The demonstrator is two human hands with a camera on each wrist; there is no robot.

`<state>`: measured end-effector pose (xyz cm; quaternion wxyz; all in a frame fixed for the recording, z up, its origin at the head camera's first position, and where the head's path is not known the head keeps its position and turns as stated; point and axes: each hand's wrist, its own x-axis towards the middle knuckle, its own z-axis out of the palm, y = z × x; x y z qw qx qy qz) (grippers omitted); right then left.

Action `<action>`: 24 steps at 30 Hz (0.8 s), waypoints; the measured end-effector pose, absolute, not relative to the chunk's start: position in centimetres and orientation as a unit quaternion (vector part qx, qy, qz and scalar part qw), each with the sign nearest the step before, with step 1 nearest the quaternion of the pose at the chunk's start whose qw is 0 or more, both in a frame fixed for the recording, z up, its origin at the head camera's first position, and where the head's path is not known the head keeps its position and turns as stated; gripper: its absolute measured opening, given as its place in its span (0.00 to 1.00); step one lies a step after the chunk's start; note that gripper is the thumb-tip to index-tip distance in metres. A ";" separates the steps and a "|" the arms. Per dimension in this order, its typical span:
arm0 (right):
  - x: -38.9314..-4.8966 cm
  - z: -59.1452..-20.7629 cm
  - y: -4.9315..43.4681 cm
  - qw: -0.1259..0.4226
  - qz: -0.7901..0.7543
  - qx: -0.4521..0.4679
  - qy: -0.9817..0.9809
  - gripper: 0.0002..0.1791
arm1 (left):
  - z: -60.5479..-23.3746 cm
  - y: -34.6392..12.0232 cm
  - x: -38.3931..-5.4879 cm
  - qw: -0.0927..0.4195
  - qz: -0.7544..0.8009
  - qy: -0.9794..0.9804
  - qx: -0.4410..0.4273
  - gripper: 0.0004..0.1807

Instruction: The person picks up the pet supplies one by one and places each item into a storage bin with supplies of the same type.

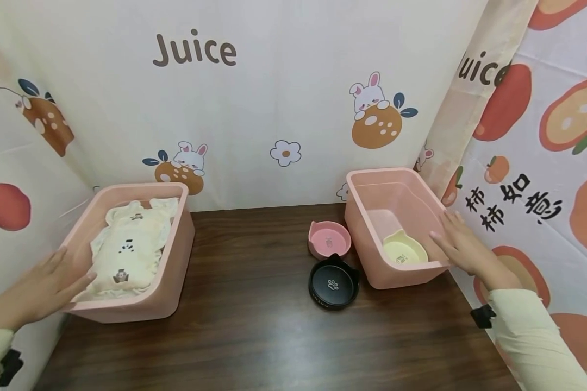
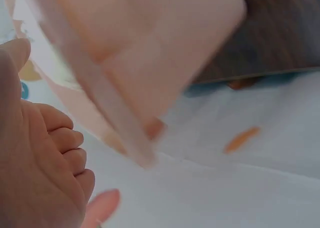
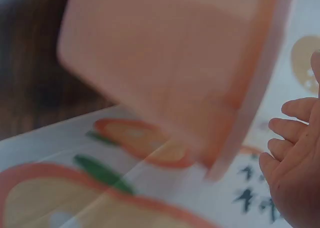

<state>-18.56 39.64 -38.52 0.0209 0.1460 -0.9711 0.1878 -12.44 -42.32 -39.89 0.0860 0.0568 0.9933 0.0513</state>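
My left hand (image 1: 44, 285), fingers extended, is over the near-left rim of a pink plastic bin (image 1: 178, 271). Inside that bin lies a folded cream cloth item (image 1: 132, 250) with ruffled edges and small animal prints. On the other side, my right hand (image 1: 469, 247) is beside the right rim of a second pink bin (image 1: 391, 277), with its fingers loosely extended. A pale yellow cat-eared dish (image 1: 403, 251) lies in this second bin. Both wrist views show the hands holding nothing, next to the blurred outer walls of the left bin (image 2: 145, 58) and right bin (image 3: 165, 43).
Left of the second bin, a pink cat-eared dish (image 1: 329, 239) and a black cat-eared dish (image 1: 333, 283) with a paw print stand on the dark wooden table (image 1: 254, 336). Printed curtains (image 1: 254, 108) hang behind the table and along both sides.
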 end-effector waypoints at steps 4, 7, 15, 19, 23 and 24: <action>-17.7 -39.3 41.3 0.038 0.182 0.137 -0.973 0.38 | -38.9 -39.9 -13.6 0.064 0.053 0.992 0.099 0.46; -17.2 -40.0 42.1 0.046 0.178 0.130 -0.974 0.37 | -38.3 -37.4 -14.2 0.051 0.055 0.988 0.132 0.47; -16.7 -41.2 42.8 0.037 0.179 0.126 -0.975 0.37 | -37.3 -29.4 -14.9 0.035 0.087 0.975 0.199 0.45; -16.7 -41.6 42.9 0.037 0.172 0.128 -0.976 0.37 | -37.2 -25.6 -15.4 0.030 0.099 0.967 0.234 0.44; -16.8 -41.7 42.9 0.037 0.168 0.126 -0.977 0.37 | -37.8 -22.1 -16.0 0.036 0.111 0.959 0.256 0.45; -16.8 -41.7 42.9 0.038 0.167 0.126 -0.977 0.37 | -38.1 -21.4 -16.2 0.037 0.115 0.958 0.262 0.45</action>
